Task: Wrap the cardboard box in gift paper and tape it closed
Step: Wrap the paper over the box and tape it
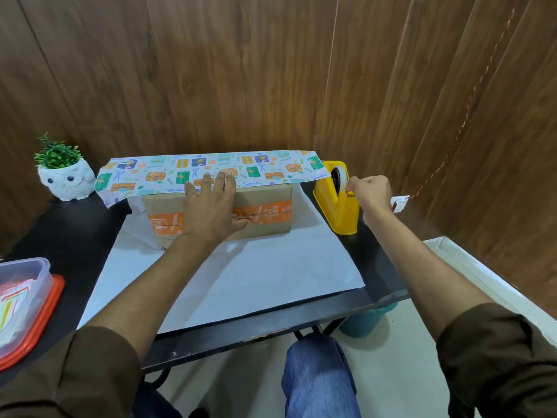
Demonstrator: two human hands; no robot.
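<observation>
Left hand point(211, 203), brown-sleeved, fingers spread flat, pins patterned gift paper point(168, 173) on brown cardboard box point(265, 214). Right hand point(369, 193) pinches white tape point(339, 176) at yellow dispenser point(337, 209). Clear orange-lidded tub point(27, 300): coloured cards.

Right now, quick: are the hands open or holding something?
Left hand: open, flat, pressing the gift paper onto the cardboard box.
Right hand: pinching the tape at the yellow dispenser.

Black table point(75, 224), near edge towards the person. Gift paper point(241, 276) lies flat across the centre, white side up, its near edge just short of the table's near edge. Far left corner: owl planter point(67, 181), upright. Right edge, far end: yellow tape dispenser point(337, 206), beside the paper. Left edge: clear container point(21, 297) on an orange lid.
</observation>
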